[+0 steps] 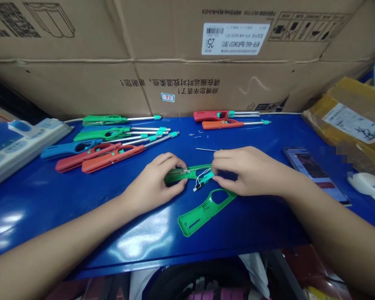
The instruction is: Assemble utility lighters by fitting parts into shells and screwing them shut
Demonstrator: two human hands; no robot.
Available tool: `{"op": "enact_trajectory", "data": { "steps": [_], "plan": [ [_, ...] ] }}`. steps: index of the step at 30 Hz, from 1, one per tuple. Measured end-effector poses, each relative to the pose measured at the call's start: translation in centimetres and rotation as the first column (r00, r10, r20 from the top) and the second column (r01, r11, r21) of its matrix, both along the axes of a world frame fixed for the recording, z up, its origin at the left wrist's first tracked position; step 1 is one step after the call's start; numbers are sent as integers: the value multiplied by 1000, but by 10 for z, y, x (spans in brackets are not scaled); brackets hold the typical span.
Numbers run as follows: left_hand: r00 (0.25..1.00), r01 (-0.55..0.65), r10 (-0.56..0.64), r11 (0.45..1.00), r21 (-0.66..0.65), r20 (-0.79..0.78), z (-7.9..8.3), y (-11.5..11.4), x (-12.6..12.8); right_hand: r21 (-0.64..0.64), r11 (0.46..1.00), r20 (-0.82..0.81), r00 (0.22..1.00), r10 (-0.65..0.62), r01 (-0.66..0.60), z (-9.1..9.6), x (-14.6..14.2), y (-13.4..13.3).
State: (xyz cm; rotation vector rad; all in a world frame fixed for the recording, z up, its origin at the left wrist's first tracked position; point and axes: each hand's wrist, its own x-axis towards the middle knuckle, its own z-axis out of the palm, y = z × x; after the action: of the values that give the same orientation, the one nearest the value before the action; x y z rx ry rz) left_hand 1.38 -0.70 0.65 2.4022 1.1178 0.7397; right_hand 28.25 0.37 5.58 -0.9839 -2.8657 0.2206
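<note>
My left hand (154, 179) pinches the handle end of an opened green lighter half (175, 176) between thumb and fingers. Fine white wires (200, 175) run out of this half, and a small black piece with a white tip (197, 187) hangs near them. With thumb and fingertips, my right hand (246, 171) grips a teal plastic part (208, 176) at the other end of the same half. The separate green casing half (196, 217), hollow side up, lies on the blue table just below. A thin metal screwdriver shaft (206, 149) shows behind my right hand.
Several long-necked lighters (101, 157) lie at the left, with a red one (211, 116) and an orange one (221, 124) at the back. Tiny pins (196, 134) are scattered mid-table. A power strip (21, 143), a phone (315, 173), a taped package (353, 121) and a cardboard wall (90, 75) surround them.
</note>
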Motion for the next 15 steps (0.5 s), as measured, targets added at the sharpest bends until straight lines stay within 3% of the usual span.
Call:
{"op": "enact_trajectory", "data": {
  "steps": [6,12,15],
  "plan": [
    [998,-1,5,997,79,-55,6,-3,-1,5,1000,12,1000,-3,3,-12,-2,3],
    [993,-76,77,997,20,-92,5,-2,-3,-78,997,0,1000,12,-12,-12,-3,6],
    [994,-80,78,996,-26,-82,2,-1,-4,-121,992,-44,998,-42,36,-12,-4,6]
  ]
}}
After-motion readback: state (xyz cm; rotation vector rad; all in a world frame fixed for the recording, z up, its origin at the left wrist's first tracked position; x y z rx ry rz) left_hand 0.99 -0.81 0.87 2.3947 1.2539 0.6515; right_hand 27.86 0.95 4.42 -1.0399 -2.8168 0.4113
